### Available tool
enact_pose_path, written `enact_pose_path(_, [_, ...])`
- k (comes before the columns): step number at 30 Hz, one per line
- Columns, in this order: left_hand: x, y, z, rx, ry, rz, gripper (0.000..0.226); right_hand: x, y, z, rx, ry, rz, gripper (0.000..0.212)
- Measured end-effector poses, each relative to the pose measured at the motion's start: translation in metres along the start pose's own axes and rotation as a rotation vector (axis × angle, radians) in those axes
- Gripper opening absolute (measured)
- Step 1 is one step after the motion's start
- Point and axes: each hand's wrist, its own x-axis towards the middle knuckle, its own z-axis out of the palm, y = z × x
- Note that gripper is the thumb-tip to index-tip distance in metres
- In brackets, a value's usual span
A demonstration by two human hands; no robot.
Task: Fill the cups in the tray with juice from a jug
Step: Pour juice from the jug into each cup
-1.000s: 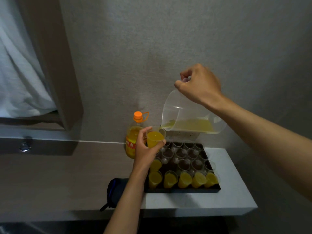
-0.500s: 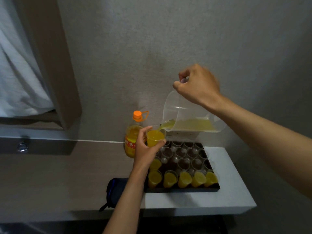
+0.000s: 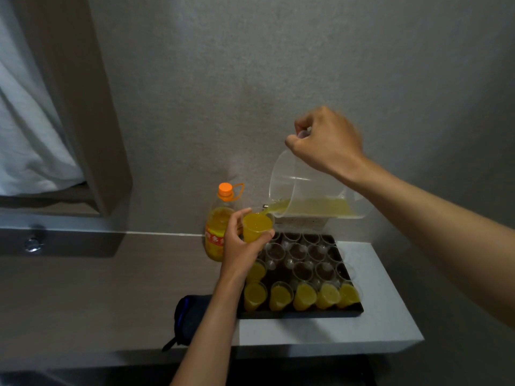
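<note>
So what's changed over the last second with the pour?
Little: the jug, gripped by the right hand, now spills juice over its lip into the cup held by the left hand. Grips, tray and bottle unchanged.

A pale white and grey-brown bench (image 3: pixel 390 324) runs along the wall. On it sit a black rectangular tray (image 3: pixel 301 314) of small clear plastic cups, an orange-capped juice bottle (image 3: pixel 216 232), and a dark blue pouch (image 3: pixel 189 319).

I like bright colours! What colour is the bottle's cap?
Orange; the bottle cap shows best in the head view.
</note>
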Motion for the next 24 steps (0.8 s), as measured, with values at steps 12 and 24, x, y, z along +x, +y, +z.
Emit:
enact_pose_path(12, [0.007,-0.001,0.002,-0.009,-0.005,-0.012,0.054,0.007,0.005,0.010,-0.016,0.027,-0.031,0.027])
enact_pose_path(24, [0.010,-0.003,0.004,-0.013,0.012,-0.009,0.055,0.008,0.011,0.018,0.021,0.000,-0.010,0.029])
